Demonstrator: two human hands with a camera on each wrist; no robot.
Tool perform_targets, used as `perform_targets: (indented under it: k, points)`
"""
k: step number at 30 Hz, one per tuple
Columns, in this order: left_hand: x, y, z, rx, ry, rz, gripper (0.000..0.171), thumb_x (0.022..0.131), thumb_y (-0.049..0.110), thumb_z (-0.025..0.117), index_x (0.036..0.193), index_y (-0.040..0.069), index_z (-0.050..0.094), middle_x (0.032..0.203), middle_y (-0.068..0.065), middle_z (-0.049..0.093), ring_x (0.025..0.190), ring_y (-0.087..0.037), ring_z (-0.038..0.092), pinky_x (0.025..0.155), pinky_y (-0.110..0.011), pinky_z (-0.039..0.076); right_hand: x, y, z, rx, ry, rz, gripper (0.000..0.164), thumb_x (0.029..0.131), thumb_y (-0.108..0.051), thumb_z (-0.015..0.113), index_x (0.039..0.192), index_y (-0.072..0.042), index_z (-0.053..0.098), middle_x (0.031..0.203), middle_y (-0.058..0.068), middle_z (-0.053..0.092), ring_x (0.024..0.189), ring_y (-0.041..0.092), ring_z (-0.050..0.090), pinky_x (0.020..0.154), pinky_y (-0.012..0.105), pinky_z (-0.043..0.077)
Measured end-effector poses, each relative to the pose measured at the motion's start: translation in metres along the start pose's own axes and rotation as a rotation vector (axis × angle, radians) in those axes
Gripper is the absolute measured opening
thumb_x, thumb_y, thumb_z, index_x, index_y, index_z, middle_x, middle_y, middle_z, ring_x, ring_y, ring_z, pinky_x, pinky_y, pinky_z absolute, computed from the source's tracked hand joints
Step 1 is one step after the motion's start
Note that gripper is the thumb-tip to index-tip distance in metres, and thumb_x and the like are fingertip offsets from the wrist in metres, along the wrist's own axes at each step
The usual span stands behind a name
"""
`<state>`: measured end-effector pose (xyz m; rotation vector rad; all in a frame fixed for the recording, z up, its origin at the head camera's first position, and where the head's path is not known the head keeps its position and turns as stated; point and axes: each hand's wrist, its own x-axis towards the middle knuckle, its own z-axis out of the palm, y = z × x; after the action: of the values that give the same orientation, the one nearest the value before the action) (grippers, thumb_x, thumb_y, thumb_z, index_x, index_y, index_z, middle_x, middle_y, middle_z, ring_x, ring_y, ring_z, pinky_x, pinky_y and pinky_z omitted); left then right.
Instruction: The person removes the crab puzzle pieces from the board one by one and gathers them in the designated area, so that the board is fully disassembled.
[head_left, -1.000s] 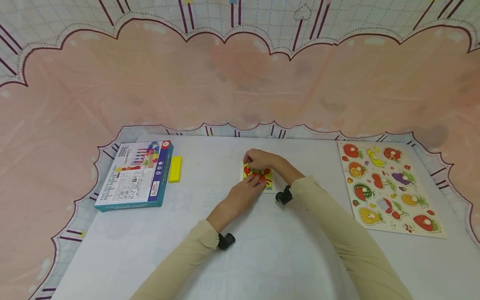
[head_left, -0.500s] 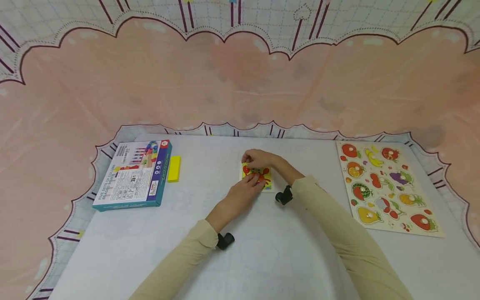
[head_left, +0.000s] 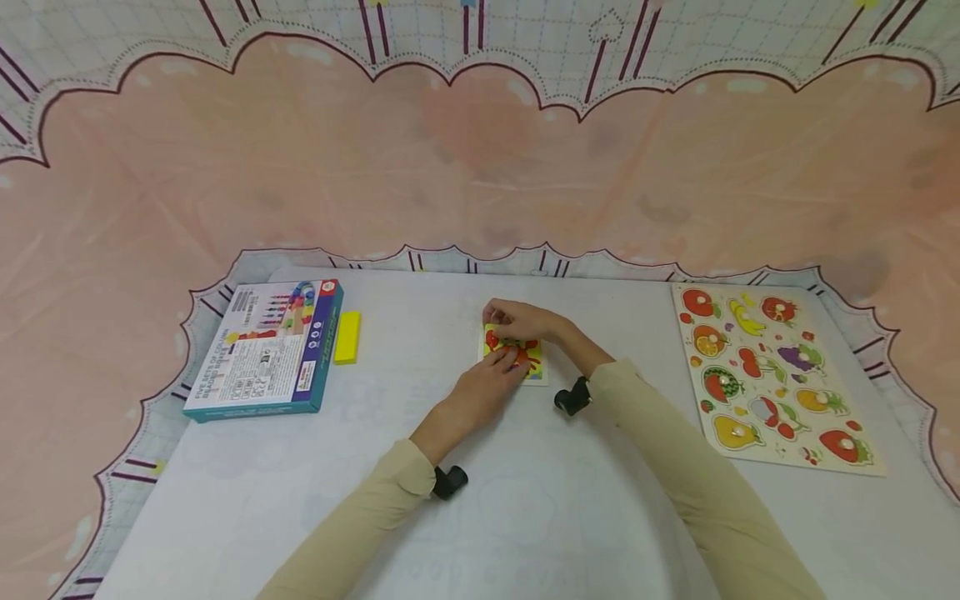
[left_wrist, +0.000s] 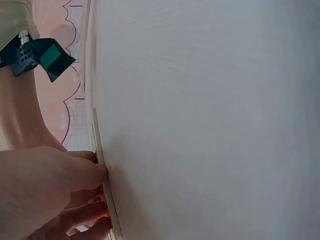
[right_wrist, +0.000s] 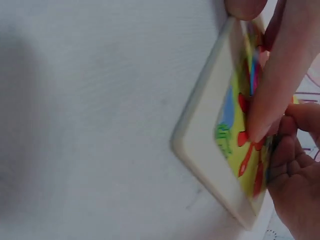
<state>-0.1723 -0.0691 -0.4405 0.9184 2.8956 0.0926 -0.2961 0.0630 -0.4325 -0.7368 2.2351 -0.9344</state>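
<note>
A small wooden puzzle board with a red crab on a yellow picture lies near the table's far middle; its pale frame faces the right wrist camera. My left hand reaches across the near left part, fingers extended over the crab. One straight finger presses the picture, and the thumb is at the board's edge. At the far left corner, my right hand has its fingers curled. A small yellow bit, seemingly a puzzle piece, shows by the right thumb; most of it is hidden.
Left of the board lies a yellow block, beside a flat printed box with a teal side. A large fruit puzzle board rests at the right. The white table has a patterned cloth behind it.
My right hand and wrist have shifted very slightly at the far corner, the wrist moving a little right. My left hand keeps its place on the crab puzzle board.
</note>
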Motion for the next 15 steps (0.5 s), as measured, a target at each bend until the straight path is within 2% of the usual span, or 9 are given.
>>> perform_targets:
  k: [8, 15]
  points:
    - [-0.001, 0.000, -0.001, -0.028, -0.005, -0.005, 0.045, 0.097, 0.009, 0.056, 0.142, 0.011, 0.049, 0.153, -0.014, 0.041, 0.143, -0.028, 0.037, 0.114, -0.038, 0.039, -0.002, 0.010, 0.002, 0.125, 0.021, 0.009, 0.024, 0.099, -0.014, 0.050, 0.123, -0.013, 0.048, 0.128, 0.014, 0.051, 0.118, 0.027, 0.049, 0.104, 0.038, 0.046]
    - [-0.001, 0.001, -0.003, -0.041, 0.019, 0.003, 0.044, 0.097, 0.008, 0.055, 0.141, 0.011, 0.051, 0.152, -0.015, 0.042, 0.142, -0.028, 0.038, 0.112, -0.038, 0.041, -0.005, 0.013, 0.000, 0.221, 0.053, -0.001, 0.026, 0.101, -0.015, 0.047, 0.126, -0.013, 0.044, 0.123, 0.013, 0.051, 0.110, 0.026, 0.051, 0.096, 0.032, 0.046]
